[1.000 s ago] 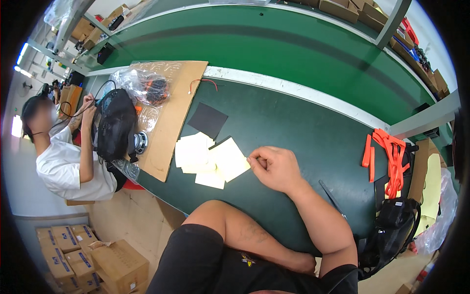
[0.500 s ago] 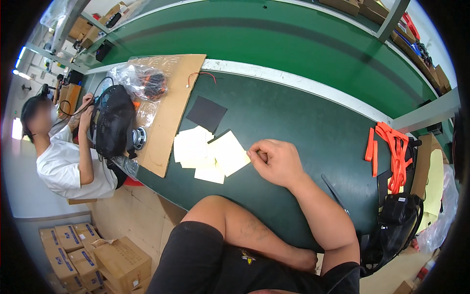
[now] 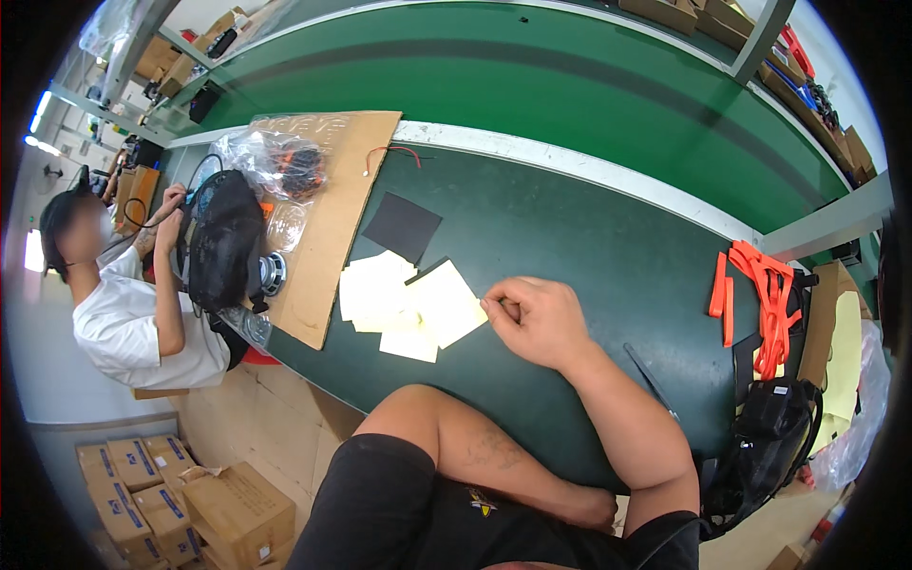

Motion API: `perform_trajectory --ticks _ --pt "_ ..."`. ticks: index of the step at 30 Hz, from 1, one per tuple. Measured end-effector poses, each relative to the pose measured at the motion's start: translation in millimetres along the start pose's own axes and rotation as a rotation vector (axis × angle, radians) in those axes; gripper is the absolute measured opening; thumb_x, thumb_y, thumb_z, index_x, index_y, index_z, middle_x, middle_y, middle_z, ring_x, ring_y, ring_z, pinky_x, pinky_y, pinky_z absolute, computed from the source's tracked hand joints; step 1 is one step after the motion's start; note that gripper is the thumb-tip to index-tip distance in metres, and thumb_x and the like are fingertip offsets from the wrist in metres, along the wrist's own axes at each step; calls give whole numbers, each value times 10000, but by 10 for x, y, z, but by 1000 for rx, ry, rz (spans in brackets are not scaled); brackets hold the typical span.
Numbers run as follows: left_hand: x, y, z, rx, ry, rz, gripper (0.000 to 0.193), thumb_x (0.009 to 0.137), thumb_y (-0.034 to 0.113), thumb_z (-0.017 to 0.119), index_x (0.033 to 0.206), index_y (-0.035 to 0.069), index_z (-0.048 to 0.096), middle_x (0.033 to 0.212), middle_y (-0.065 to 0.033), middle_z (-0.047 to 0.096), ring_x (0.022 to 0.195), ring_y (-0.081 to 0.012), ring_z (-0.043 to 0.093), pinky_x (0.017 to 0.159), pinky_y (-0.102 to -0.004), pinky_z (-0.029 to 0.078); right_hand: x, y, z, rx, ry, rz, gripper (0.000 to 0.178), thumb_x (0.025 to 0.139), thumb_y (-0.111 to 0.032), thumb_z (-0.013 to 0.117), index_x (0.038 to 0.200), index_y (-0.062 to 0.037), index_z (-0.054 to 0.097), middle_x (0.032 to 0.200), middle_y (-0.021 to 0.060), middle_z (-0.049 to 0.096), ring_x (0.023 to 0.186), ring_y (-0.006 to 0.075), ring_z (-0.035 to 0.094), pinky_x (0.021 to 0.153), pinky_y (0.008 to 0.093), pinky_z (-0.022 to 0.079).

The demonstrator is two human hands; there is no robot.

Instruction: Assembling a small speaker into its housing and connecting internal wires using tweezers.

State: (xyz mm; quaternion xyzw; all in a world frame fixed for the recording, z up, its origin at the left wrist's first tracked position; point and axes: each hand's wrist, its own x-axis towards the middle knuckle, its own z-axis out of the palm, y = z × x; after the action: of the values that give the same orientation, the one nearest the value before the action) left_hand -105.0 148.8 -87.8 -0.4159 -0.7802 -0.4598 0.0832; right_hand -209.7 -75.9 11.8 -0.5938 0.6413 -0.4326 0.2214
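Observation:
My right hand (image 3: 539,321) is closed in a pinch at the right corner of a pale yellow square sheet (image 3: 446,302). A black edge shows along the top of that sheet. It overlaps a loose pile of similar pale yellow sheets (image 3: 372,290). Just beyond the pile, a black square sheet (image 3: 402,227) lies flat on the dark green table (image 3: 570,223). My bent left arm lies along the near edge, and my left hand (image 3: 594,506) rests by my right elbow, its fingers hidden. Tweezers (image 3: 651,380) lie to the right of my right forearm.
On the left, a cardboard sheet (image 3: 342,218) carries clear plastic packaging and a round speaker (image 3: 273,274). A co-worker (image 3: 133,304) handles a black bag (image 3: 223,237) there. Orange straps (image 3: 774,304) and a black pouch (image 3: 769,427) occupy the right end. Cartons (image 3: 237,503) stand on the floor.
The view has shifted slightly, moving the table items a little lower. My right hand keeps its pinch at the sheet's corner; my left arm stays folded.

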Motion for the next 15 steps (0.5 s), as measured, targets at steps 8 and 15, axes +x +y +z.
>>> perform_trajectory --ticks 8,15 --pt "29 32 -96 49 -74 -27 159 847 215 554 776 101 640 694 -138 644 701 -349 645 607 -472 499 3 22 2 12 36 -16 77 817 -143 704 777 -85 674 575 33 544 490 192 535 468 329 413" --pt "24 62 -109 20 -70 -46 154 849 208 551 802 96 647 708 -141 647 713 -349 646 615 -467 503 -15 21 19 2 31 -21 80 823 -150 703 786 -85 677 577 35 548 496 192 543 471 330 414"
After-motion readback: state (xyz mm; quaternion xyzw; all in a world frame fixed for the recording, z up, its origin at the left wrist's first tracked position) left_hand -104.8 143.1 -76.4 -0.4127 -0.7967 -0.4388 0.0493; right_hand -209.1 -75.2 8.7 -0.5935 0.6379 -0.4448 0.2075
